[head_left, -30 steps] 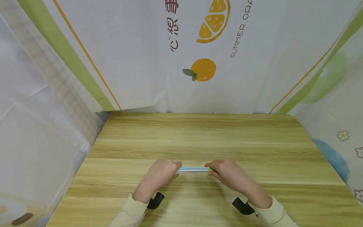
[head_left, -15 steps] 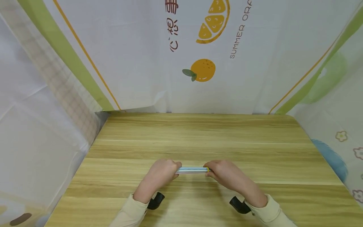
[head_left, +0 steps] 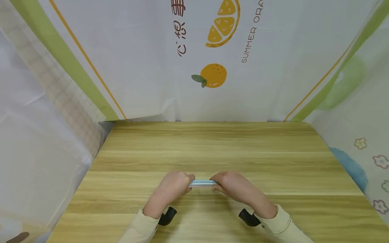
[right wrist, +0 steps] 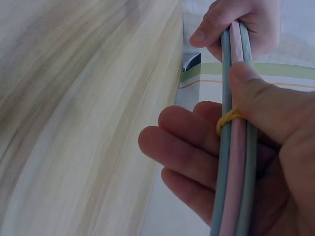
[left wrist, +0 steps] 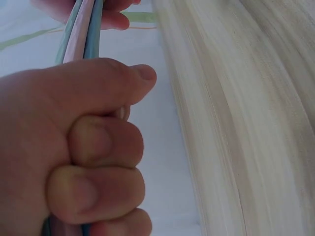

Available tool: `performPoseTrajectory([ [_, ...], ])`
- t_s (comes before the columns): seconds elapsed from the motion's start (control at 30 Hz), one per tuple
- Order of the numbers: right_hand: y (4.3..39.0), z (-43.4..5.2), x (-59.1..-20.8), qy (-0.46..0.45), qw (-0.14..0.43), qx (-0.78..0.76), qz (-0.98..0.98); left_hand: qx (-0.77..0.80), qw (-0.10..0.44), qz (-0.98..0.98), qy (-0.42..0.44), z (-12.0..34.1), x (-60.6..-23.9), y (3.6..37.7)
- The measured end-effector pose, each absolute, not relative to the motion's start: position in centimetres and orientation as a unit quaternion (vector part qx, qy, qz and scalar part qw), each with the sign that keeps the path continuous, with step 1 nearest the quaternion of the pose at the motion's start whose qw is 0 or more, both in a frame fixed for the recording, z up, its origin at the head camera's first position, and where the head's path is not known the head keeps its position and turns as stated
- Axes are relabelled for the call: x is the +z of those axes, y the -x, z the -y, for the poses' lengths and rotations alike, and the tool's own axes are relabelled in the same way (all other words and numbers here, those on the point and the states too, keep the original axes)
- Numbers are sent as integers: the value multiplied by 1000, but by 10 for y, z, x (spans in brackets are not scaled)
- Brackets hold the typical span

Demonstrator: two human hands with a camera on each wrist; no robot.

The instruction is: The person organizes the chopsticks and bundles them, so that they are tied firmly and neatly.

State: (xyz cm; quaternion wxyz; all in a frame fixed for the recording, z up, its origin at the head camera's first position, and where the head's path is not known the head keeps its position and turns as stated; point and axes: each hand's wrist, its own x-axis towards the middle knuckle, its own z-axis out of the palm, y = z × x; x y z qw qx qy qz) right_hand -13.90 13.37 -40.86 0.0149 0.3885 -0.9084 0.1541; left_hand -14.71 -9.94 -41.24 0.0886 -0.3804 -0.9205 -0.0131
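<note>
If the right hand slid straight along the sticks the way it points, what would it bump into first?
Most likely the left hand. The right hand grips a bundle of thin blue and pink sticks with a yellow rubber band round it, and the left hand holds the other end. Only bare sticks lie between them.

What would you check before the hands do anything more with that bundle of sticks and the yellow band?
1. Left hand grips one end of the sticks in a fist: ok.
2. Right hand holds the other end, thumb pressed on top: ok.
3. Sticks lie side by side, none slipping out: ok in both wrist views.
4. Yellow band is round the sticks, under the right thumb: ok.
5. How many turns the band makes, and whether it is tight: cannot tell.
6. Table in front of the hands has bare room: ok.
</note>
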Motion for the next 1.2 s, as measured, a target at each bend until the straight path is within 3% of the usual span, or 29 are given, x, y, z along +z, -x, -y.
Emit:
performPoseTrajectory([
  [0.57, 136, -163, -400, -327, 21, 202, 923, -34, 72, 932, 355, 102, -407, 147],
  [1.2, 137, -136, -410, -390, 113, 144, 902, -19, 84, 931, 355, 102, -404, 145],
])
